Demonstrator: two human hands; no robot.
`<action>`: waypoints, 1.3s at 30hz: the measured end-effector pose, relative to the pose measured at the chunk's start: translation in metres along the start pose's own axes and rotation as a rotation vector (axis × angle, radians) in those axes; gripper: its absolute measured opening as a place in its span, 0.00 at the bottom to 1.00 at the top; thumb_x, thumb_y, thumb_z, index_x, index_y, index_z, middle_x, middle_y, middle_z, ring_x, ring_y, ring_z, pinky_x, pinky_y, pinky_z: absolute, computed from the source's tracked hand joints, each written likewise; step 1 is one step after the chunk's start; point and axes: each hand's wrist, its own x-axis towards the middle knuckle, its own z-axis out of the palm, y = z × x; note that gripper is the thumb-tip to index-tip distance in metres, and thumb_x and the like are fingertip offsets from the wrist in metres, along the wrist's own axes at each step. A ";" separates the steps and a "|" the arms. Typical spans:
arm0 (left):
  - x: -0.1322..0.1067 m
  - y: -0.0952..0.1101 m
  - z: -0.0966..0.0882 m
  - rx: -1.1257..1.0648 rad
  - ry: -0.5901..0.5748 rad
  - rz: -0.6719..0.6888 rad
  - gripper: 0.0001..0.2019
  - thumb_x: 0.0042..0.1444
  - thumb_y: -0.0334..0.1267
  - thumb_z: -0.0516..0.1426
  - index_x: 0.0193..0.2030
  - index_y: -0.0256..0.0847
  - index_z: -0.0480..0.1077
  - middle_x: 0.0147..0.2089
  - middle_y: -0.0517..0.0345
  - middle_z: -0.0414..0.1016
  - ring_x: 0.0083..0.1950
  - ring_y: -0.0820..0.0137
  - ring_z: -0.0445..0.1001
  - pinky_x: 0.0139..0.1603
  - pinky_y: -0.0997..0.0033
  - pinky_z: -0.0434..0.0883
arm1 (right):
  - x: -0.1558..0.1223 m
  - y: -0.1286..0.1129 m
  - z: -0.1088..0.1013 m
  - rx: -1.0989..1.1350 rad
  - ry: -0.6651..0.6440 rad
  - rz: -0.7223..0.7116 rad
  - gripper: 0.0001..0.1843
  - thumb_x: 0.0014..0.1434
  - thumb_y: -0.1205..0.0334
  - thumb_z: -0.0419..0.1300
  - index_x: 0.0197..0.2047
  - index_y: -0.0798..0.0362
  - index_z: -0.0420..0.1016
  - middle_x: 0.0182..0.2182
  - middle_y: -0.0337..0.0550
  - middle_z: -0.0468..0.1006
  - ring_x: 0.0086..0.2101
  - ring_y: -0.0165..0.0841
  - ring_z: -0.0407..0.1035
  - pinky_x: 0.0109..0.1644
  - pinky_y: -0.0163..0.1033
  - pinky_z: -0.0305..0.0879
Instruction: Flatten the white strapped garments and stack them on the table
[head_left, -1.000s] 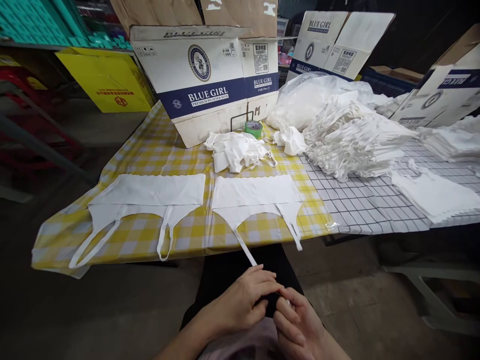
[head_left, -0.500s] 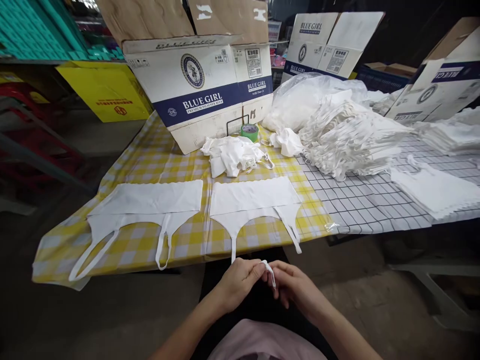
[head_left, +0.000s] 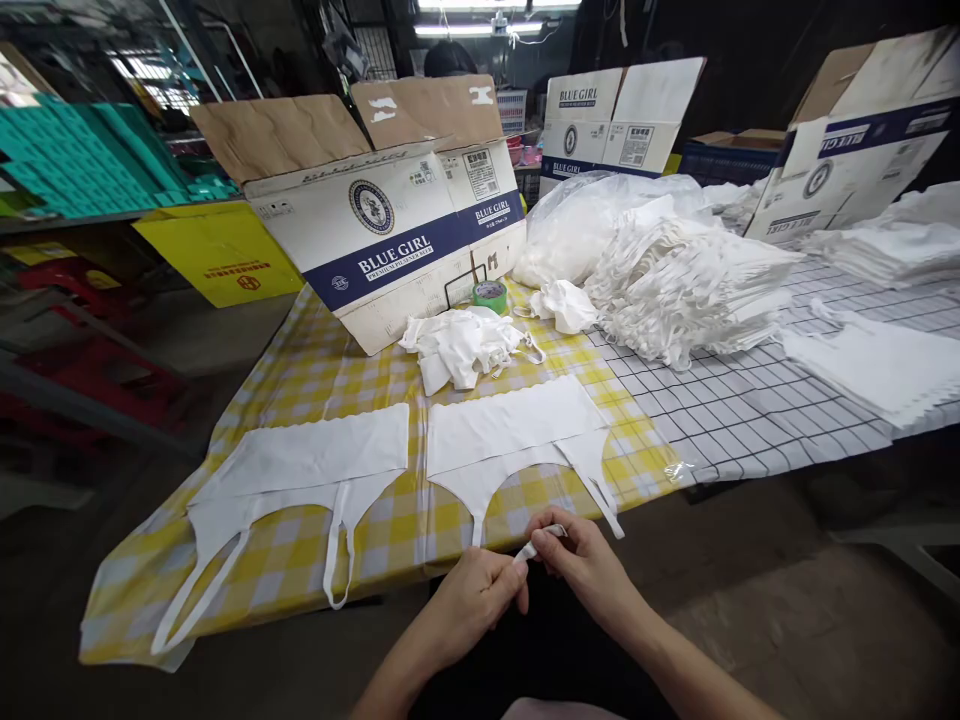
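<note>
Two white camisole tops lie side by side at the table's front edge, folded, with their straps toward me. The right-hand camisole has one shoulder strap drawn over the edge into my hands. My left hand pinches this strap between thumb and fingers. Close beside it, my right hand is closed on the strap's other part. The left-hand camisole lies untouched, its straps hanging near the edge.
A crumpled white garment pile and green tape roll lie before a beer carton. A big stack of white garments stands at right, with a flat stack nearer. The yellow checked tablecloth covers the left side.
My view has tilted upward, so the table sits lower in the picture. The strap, hanging as a loop before, is now stretched between my hands, and my right hand has risen slightly above the left.
</note>
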 end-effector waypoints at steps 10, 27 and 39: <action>0.014 -0.006 -0.001 -0.237 0.171 -0.005 0.19 0.58 0.52 0.47 0.29 0.39 0.65 0.16 0.65 0.64 0.17 0.77 0.60 0.22 0.77 0.57 | 0.015 0.004 0.002 -0.270 0.103 -0.138 0.13 0.60 0.63 0.50 0.49 0.50 0.59 0.27 0.36 0.64 0.26 0.29 0.60 0.31 0.34 0.58; 0.040 -0.012 -0.051 0.378 0.528 0.157 0.09 0.59 0.40 0.50 0.41 0.41 0.67 0.41 0.56 0.71 0.43 0.66 0.68 0.45 0.67 0.64 | 0.057 0.000 0.003 -0.605 0.107 -0.337 0.12 0.57 0.70 0.46 0.35 0.52 0.70 0.29 0.43 0.73 0.30 0.32 0.66 0.34 0.35 0.60; 0.093 -0.039 -0.089 1.126 0.415 0.489 0.11 0.56 0.23 0.47 0.30 0.38 0.66 0.32 0.55 0.68 0.37 0.68 0.67 0.51 0.58 0.62 | 0.113 -0.009 -0.011 -0.234 -0.027 -0.064 0.10 0.54 0.57 0.56 0.31 0.56 0.72 0.22 0.37 0.69 0.25 0.29 0.62 0.31 0.33 0.59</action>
